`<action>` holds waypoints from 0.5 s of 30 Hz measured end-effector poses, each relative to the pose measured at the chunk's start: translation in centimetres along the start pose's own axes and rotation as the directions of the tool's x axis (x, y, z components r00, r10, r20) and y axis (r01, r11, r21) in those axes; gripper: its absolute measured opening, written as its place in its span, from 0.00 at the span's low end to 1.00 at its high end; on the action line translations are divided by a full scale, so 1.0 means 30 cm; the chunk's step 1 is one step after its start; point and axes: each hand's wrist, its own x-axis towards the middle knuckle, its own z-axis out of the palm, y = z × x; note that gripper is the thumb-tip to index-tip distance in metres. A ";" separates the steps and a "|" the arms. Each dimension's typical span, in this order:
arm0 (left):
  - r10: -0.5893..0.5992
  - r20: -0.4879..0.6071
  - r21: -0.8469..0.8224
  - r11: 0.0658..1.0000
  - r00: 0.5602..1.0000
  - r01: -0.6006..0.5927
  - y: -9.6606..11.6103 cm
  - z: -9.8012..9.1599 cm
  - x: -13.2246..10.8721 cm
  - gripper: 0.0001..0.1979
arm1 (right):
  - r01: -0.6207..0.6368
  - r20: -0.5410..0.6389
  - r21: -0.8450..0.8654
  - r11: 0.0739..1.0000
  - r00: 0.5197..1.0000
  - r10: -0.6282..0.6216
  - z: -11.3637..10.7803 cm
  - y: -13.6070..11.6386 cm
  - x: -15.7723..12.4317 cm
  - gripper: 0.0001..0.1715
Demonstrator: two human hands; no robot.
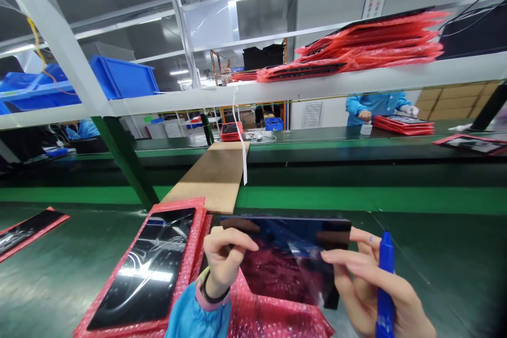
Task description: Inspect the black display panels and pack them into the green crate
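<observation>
A dark glossy display panel (293, 259) is held up tilted in front of me. My left hand (224, 259) grips its left edge, fingers curled, with the index fingertip over the front face. My right hand (372, 280) is at the right edge, with some fingers behind the panel and others in front. Tucked in that same hand is a blue marker pen (385, 285), standing nearly upright. Red bubble wrap (273, 317) lies below the panel. To the left, another black display panel (146, 269) rests face up on red bubble-wrap bags (198, 243).
A brown board (209, 174) bridges toward the green conveyor strip (336, 198). Overhead, a white shelf (190, 100) carries red-wrapped panels (376, 42) and blue bins (122, 76). A green post (127, 163) stands left. Across the line, a person in blue sleeves (376, 105) handles stacked panels (404, 124).
</observation>
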 end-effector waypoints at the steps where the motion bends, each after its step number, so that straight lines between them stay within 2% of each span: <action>1: 0.010 -0.014 0.009 1.000 1.000 -0.010 0.005 0.009 -0.004 0.09 | 0.008 -0.030 0.012 1.000 1.000 -0.007 -0.001 0.010 0.004 0.27; 2: 0.019 -0.043 0.013 1.000 0.999 -0.019 0.011 0.021 -0.007 0.09 | 0.024 -0.059 0.029 0.999 0.998 -0.023 -0.003 0.020 0.010 0.26; 3: 0.023 -0.076 0.004 1.000 0.997 -0.022 0.020 0.035 -0.010 0.14 | 0.048 -0.093 0.055 0.997 0.995 -0.043 -0.005 0.031 0.018 0.25; 5: 0.007 -0.112 -0.058 0.998 0.994 -0.014 0.045 0.069 -0.016 0.33 | 0.081 -0.145 0.132 0.988 0.988 -0.062 -0.010 0.055 0.038 0.23; 7: -0.028 -0.068 -0.127 0.992 0.997 0.019 0.075 0.103 -0.028 0.44 | 0.038 -0.161 0.249 0.968 0.987 0.003 -0.015 0.082 0.058 0.20; 9: -0.059 -0.015 -0.124 0.991 0.998 0.056 0.106 0.132 -0.046 0.46 | -0.074 -0.132 0.373 0.925 0.982 0.132 -0.020 0.110 0.071 0.17; 11: -0.085 -0.007 -0.107 0.991 0.996 0.083 0.133 0.156 -0.070 0.46 | -0.161 -0.096 0.454 0.876 0.969 0.228 -0.024 0.133 0.077 0.15; 15: -0.193 -0.076 -0.122 0.976 0.978 0.183 0.171 0.195 -0.115 0.47 | -0.263 -0.074 0.530 0.806 0.933 0.353 -0.028 0.156 0.083 0.17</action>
